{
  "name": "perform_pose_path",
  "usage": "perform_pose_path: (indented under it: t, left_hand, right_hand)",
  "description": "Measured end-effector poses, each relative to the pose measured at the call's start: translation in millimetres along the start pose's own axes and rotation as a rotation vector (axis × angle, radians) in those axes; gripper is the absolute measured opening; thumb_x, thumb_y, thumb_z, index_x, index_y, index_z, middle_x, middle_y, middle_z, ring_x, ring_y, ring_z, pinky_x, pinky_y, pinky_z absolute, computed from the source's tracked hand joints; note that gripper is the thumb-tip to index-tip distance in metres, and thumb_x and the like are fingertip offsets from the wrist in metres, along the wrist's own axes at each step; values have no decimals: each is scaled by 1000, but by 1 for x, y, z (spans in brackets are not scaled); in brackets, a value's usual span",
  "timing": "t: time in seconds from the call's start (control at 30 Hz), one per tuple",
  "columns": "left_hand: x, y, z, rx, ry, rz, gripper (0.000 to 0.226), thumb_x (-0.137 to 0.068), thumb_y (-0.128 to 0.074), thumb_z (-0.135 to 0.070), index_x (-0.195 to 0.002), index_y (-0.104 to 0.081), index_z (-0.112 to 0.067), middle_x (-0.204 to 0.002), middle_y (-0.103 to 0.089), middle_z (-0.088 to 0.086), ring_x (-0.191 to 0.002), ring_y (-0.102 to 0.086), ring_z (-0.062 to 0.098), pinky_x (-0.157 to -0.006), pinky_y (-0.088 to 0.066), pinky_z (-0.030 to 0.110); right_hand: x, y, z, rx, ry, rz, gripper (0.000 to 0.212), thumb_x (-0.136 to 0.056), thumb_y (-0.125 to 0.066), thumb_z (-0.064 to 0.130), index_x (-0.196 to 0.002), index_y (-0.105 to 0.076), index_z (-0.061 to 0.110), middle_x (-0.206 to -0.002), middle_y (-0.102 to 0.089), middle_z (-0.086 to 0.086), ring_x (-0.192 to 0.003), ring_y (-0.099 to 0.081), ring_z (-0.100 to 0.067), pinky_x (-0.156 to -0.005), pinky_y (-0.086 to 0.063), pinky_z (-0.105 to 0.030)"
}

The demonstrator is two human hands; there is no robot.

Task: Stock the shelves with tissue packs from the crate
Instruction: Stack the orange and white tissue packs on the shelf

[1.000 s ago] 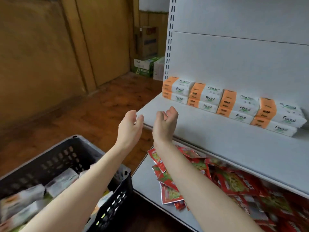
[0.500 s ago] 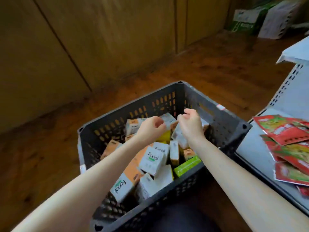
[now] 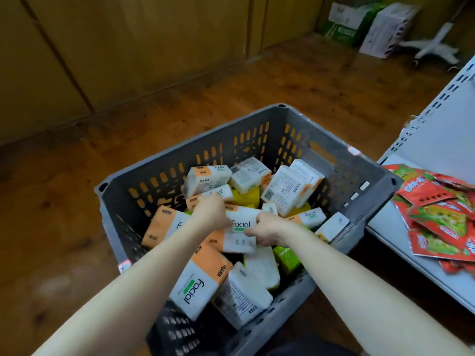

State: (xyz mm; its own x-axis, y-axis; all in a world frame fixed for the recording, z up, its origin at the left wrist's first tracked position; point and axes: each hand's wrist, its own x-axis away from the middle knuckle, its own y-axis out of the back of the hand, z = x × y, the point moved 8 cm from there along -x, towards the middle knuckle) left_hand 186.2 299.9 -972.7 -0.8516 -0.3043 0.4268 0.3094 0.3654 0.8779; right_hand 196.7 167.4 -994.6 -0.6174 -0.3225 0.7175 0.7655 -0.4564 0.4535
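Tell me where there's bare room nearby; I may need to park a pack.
Bare grey shelf lies between the crate wall and the red sachets. The wooden floor beyond the crate is open. Inside the crate, tissue packs crowd everything.

A: What's in the crate [image 3: 341, 181]?
B: A loose heap of tissue packs, white and orange, some printed "Facial", plus a few green and yellow ones.
A: And the hands?
B: Both reach into the middle. The left hand [image 3: 209, 211] and right hand [image 3: 267, 228] grip opposite edges of one pack [image 3: 240, 233].
A: Beside the crate?
B: On the right, a grey shelf [image 3: 401, 240] with red sachets [image 3: 437, 217] piled on it. The crate stands on a wooden floor [image 3: 257, 86].
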Motion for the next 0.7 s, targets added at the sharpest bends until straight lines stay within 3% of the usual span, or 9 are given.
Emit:
perform_pose_path:
  t: [0.07, 0.13, 0.2, 0.27, 0.3, 0.37, 0.43, 0.53, 0.7]
  left_hand:
    - [-3, 5, 5, 110, 37, -38, 26, -84, -64, -24, -98, -49, -8, -70, -42, -2, -74, -49, 19, -47, -33, 22]
    - [-5, 10, 13, 299, 107, -79, 20, -85, -62, -20, -89, -45, -11, -68, -38, -3, -72, -46, 17, -46, -30, 21]
    - [-6, 21, 16, 538, 142, -144, 21, -85, -63, -20, -76, -44, -15, -70, -42, -3, -71, -46, 16, -51, -34, 22]
    - [-2, 41, 8, 770, 134, -252, 14, -84, -66, -23, -89, -60, -12, -85, -57, 1, -81, -52, 17, -63, -46, 27]
    - [2, 53, 1, 870, 122, -315, 24, -84, -67, -24, -103, -64, -10, -95, -61, 3, -86, -55, 18, -70, -50, 31]
    - [11, 76, -22, 1020, 71, -403, 29, -85, -66, -24, -112, -64, -11, -100, -61, 3, -87, -57, 18, -71, -52, 35]
    - [20, 93, -53, 1139, 14, -428, 26, -87, -63, -22, -111, -65, -13, -100, -61, 3, -87, -57, 20, -66, -51, 34]
    - [31, 111, -105, 1252, -80, -426, 29, -89, -59, -21, -118, -60, -18, -105, -62, 6, -90, -58, 22, -73, -52, 38]
    - [55, 132, -208, 1298, -287, -349, 42, -93, -50, -16, -133, -45, -25, -106, -56, 2, -95, -59, 22, -76, -55, 39]
  right_hand:
    - [-2, 2, 1, -151, -25, -37, 12, -87, -61, 13, -80, -52, 9, -77, -57, -11, -59, -46, -17, -43, -35, -19]
    - [0, 12, 2, -232, -27, -86, 24, -83, -66, 14, -104, -59, 3, -105, -65, -17, -77, -54, -19, -53, -39, -22]
    - [7, 30, 2, -309, -15, -143, 29, -82, -68, 14, -109, -59, 5, -111, -65, -12, -85, -58, -18, -56, -44, -21]
    - [17, 52, 2, -420, 17, -193, 15, -82, -68, 14, -92, -59, 10, -100, -67, -7, -78, -60, -15, -52, -46, -18]
    - [25, 65, 5, -487, 52, -226, 13, -82, -69, 15, -84, -56, 14, -93, -65, -5, -72, -59, -13, -49, -45, -18]
    - [40, 93, 8, -587, 129, -293, 17, -82, -69, 18, -77, -52, 19, -91, -63, -3, -76, -59, -14, -53, -43, -21]
    - [55, 120, 8, -653, 199, -340, 14, -84, -67, 23, -80, -53, 19, -97, -65, -6, -81, -59, -18, -58, -42, -25]
    - [87, 167, 3, -725, 329, -470, 18, -85, -65, 25, -91, -55, 11, -99, -65, -7, -82, -63, -19, -67, -50, -34]
    - [163, 257, -29, -765, 508, -735, 29, -86, -63, 31, -105, -46, 15, -95, -58, 3, -78, -58, -6, -62, -48, -20]
